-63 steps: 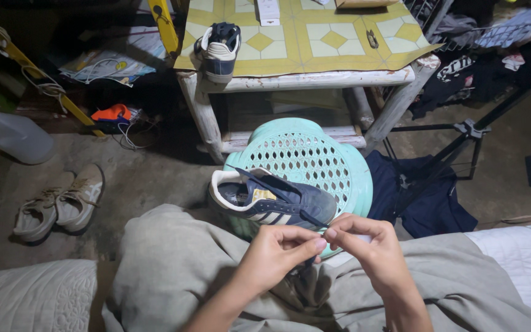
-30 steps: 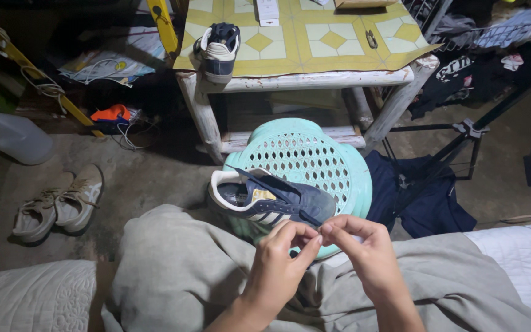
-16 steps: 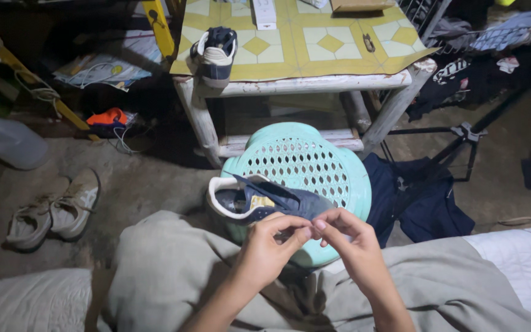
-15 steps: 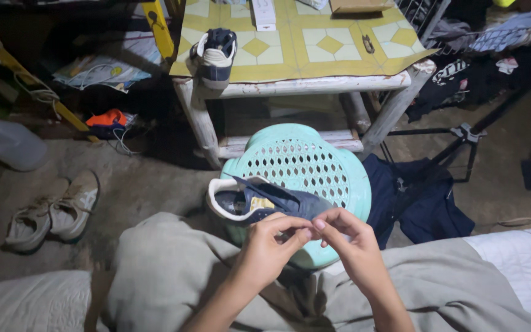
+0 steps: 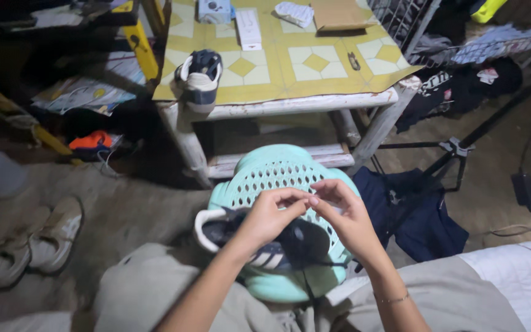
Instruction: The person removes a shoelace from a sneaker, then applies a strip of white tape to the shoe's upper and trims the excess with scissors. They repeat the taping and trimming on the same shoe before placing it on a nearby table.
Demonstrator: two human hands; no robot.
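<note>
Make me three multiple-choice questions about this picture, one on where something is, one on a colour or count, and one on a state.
1. Where does the dark sneaker under the hands lie?
A. on the perforated stool
B. on the yellow tabletop
C. on the dirt floor

2. What colour is the perforated stool?
A. red
B. mint green
C. black

3. How do the left hand and right hand stand?
A. far apart, flat on the knees
B. fingertips brought together above the sneaker
C. both on the table

Answers:
1 A, it rests on the stool's seat against the person's knee.
2 B, its seat and rim are pale green.
3 B, the fingers meet in a pinch over the shoe.
</note>
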